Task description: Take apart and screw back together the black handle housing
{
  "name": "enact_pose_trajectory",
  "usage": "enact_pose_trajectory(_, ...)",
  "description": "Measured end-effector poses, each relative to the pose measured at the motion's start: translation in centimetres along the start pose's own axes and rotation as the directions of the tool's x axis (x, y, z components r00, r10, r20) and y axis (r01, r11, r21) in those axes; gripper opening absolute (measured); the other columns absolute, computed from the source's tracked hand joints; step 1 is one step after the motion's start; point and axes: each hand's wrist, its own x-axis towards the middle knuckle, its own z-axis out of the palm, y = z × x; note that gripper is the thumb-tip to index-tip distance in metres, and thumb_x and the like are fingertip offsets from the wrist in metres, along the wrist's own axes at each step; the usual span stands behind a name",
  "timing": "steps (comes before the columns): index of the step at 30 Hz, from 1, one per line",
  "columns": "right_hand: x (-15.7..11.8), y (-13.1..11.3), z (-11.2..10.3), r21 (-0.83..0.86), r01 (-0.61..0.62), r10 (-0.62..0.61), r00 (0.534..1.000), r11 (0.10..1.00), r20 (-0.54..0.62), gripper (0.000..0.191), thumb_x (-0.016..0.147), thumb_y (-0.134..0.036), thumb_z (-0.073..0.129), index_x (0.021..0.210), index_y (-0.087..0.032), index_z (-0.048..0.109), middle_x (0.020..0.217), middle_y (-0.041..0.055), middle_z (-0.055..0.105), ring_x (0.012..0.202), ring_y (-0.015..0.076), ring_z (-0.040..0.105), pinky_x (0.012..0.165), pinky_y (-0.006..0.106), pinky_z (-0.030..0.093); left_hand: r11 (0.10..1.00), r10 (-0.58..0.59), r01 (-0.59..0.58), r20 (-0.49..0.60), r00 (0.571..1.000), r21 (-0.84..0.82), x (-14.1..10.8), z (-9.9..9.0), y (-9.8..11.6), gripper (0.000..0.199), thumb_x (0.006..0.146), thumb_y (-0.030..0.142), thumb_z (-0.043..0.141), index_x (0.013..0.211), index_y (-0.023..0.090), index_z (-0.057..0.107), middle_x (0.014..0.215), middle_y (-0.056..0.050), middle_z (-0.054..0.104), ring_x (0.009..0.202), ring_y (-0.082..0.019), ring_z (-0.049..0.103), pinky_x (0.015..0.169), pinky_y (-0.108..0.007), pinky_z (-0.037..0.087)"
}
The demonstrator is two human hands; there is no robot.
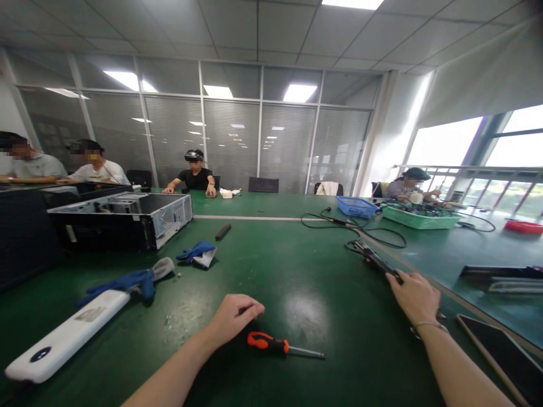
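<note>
My left hand is loosely curled above the green table, with nothing visible in its fingers. Just below it lies a screwdriver with an orange and black handle, its shaft pointing right. On the right, my right hand has its fingers closed on the near end of a long dark tool. The tool has a metallic far end and a touch of orange; its exact kind is unclear. Beside my right wrist lies a phone-like dark slab.
Left are an open computer case, blue gloves, another glove, a white elongated device and a small dark bar. Black cable, a blue basket and a green basket lie right. Several people sit around.
</note>
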Motion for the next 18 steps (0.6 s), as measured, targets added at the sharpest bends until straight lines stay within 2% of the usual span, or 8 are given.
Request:
enact_pose_trajectory(6,-0.7,-1.7,0.4,-0.006,0.125,-0.123,0.986,0.992,0.115,0.044,0.087,-0.049,0.04,0.1,-0.022,0.072,0.1,0.0123,0.068,0.092,0.0289,0.063,0.079,0.042,0.04,0.998,-0.031,0.032,-0.031,0.999,0.052,0.0,-0.2,0.1,0.042,0.093,0.043,0.044,0.085,0.016,0.074,0.075,-0.003,0.071,0.074,-0.016,0.064,0.07,-0.021,0.044)
enact_pose_trajectory(11,-1.2,-2.6,0.2,-0.035,0.14,-0.134,0.981,0.99,0.141,0.037,0.086,-0.042,0.045,0.085,-0.02,0.075,0.095,0.0168,0.068,0.096,0.0351,0.061,0.083,0.05,0.037,0.997,-0.023,0.025,-0.021,1.0,0.067,0.2,0.1,-0.4,0.04,0.093,0.04,0.044,0.085,0.015,0.075,0.074,-0.004,0.071,0.072,-0.015,0.064,0.067,-0.021,0.044)
enact_pose_trajectory(15,-1.8,-3.2,-0.2,-0.017,0.157,-0.153,0.978,0.987,0.143,0.038,0.086,-0.04,0.044,0.093,-0.018,0.074,0.098,0.0199,0.067,0.097,0.0387,0.059,0.082,0.054,0.038,0.998,-0.017,0.019,-0.033,0.999,0.06,0.1,0.2,-0.7,0.039,0.093,0.038,0.045,0.084,0.014,0.075,0.072,-0.004,0.071,0.07,-0.015,0.064,0.066,-0.021,0.044)
enact_pose_trajectory(18,-2.4,-4.2,-0.5,0.046,0.214,-0.219,0.963,0.976,0.16,0.042,0.089,-0.04,0.04,0.102,-0.015,0.071,0.101,0.021,0.065,0.095,0.0375,0.06,0.078,0.052,0.043,0.998,-0.024,0.027,-0.068,0.997,0.051,0.2,0.3,-0.8,0.035,0.092,0.035,0.047,0.084,0.015,0.074,0.073,-0.004,0.071,0.071,-0.015,0.065,0.067,-0.022,0.045)
